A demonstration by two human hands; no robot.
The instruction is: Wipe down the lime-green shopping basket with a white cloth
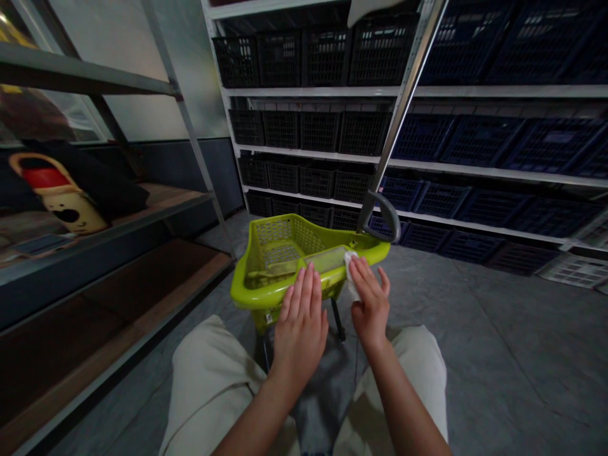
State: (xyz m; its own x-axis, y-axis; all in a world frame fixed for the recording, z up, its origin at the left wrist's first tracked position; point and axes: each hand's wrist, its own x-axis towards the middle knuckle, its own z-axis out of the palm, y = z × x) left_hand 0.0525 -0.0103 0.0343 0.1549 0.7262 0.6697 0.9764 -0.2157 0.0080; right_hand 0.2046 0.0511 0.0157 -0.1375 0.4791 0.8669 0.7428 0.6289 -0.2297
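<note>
A lime-green shopping cart (266,296) with a mesh basket stands in front of my knees. My left hand (301,316) lies flat on its near rim, fingers stretched out and side by side, with nothing in it. Further right along the same rim, my right hand (370,297) presses a crumpled white tissue (350,272) against the green plastic. Part of the tissue is covered by the fingers. Between the hands, a clear flat panel (327,259) is set into the rim. A grey handle (382,215) rises at the cart's right end.
White shelving (313,92) behind holds rows of black crates (320,130) and dark blue crates (482,139). A metal rack (95,237) on the left carries a yellow bottle with a red top (71,206). A shiny pole (403,107) slants up behind the cart. Grey tiles (498,329) cover the floor.
</note>
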